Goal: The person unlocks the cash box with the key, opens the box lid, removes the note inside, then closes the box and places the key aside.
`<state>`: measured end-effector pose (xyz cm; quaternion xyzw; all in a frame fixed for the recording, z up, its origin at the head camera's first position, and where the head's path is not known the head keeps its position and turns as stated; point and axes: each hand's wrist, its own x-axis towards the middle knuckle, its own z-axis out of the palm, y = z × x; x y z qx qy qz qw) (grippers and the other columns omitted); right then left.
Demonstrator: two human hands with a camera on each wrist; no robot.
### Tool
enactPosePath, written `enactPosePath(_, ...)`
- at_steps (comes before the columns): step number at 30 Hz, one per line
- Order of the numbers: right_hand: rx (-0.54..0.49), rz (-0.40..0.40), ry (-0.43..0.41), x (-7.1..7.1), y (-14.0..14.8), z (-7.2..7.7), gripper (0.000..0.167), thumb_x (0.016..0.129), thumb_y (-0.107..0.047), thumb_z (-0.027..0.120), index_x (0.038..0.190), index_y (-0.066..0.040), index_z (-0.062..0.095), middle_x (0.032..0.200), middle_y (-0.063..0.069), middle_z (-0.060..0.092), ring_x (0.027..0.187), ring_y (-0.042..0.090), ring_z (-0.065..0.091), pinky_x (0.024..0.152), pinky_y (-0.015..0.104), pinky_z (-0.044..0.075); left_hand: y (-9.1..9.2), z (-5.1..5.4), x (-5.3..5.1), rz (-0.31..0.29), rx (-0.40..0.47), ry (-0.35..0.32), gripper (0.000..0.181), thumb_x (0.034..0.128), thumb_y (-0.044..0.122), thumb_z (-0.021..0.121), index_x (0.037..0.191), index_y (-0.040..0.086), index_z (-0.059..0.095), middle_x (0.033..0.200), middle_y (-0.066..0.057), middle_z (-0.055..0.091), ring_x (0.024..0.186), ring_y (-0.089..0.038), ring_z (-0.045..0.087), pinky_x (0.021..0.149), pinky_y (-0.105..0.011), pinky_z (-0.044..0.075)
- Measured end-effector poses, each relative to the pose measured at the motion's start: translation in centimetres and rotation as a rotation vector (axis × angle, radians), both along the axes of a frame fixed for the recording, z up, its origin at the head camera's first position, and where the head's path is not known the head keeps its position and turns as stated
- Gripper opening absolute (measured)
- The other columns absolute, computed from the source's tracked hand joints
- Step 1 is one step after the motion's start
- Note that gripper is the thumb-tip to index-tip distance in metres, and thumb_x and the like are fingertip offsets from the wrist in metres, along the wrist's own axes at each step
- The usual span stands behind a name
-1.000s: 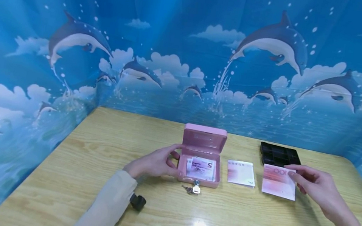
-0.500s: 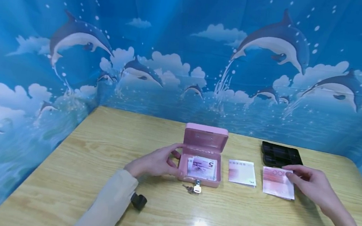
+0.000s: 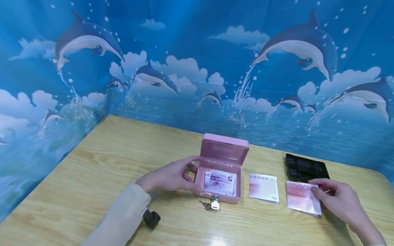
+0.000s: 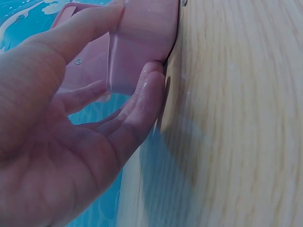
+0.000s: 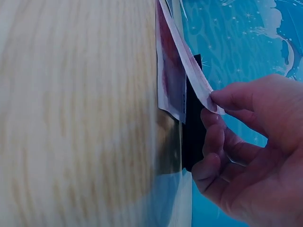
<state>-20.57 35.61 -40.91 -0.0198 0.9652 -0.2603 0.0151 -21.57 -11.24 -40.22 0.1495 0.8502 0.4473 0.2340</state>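
Observation:
A pink metal cash box [image 3: 216, 198] stands with its lid raised, several purple banknotes [image 3: 222, 183] inside. My left hand [image 3: 173, 175] is at its left side; thumb and fingers touch the wall, spread and fairly straight, and the left wrist view shows them beside the box [image 4: 142, 42]. On the right, my right hand [image 3: 340, 201] pinches the upper right corner of a red 100 banknote [image 3: 302, 197] between thumb and index finger. In the right wrist view the pinched banknote [image 5: 189, 68] slants up from another red banknote [image 5: 171, 82] under it.
A padlock [image 3: 215, 204] with keys [image 3: 207, 205] lies at the box's front. A pale pink-and-white pile of notes [image 3: 264, 187] lies between box and red notes. Behind those is a black compartment tray [image 3: 306, 169]. A dolphin-print curtain [image 3: 191, 55] borders the wooden table [image 3: 166, 239].
The right hand has lowered the red banknote towards the table and moved slightly left. The left hand stays at the box. The view shifts slightly.

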Motion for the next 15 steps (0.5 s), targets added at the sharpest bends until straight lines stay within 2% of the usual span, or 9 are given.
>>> enactPosePath(7,0.020,0.007,0.018,-0.12,-0.08,-0.15,0.036,0.104,-0.029,0.059,0.125,-0.003,0.069,0.098,0.015,0.070,0.081,0.019,0.057,0.059,0.026,0.042,-0.06,-0.13,-0.12,-0.004,0.001,-0.001,0.093,0.0838,0.033,0.086,0.159,0.034,0.031,0.139,-0.006,0.057,0.109,-0.018,0.067,0.096,-0.039,0.058)
enactPosePath(15,0.048,0.022,0.081,-0.12,-0.22,-0.17,0.033,0.103,-0.029,0.060,0.122,-0.004,0.071,0.103,0.020,0.073,0.082,0.018,0.060,0.060,0.026,0.043,-0.09,-0.24,-0.13,0.005,0.004,-0.005,0.093,0.0834,0.034,0.086,0.159,0.035,0.031,0.139,-0.004,0.056,0.110,-0.018,0.066,0.098,-0.040,0.057)
